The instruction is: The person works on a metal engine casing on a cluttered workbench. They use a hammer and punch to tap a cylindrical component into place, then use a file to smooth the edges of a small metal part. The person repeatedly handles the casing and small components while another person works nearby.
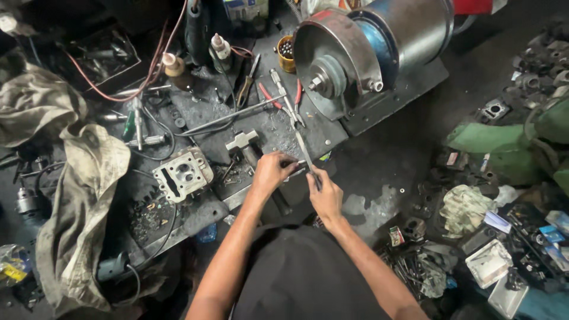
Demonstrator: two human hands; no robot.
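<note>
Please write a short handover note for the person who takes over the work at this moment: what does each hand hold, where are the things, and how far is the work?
Left hand: fingers closed on a small part at the edge of the metal work plate; the part is too small to tell.
Right hand: grips the lower end of a thin flat file, which slants up and away over the part.
Nearby: hammer just left of the hands, engine cylinder head further left, red-handled pliers and bench grinder behind.
Done: part and file are in hand. How much has been filed cannot be seen.
</note>
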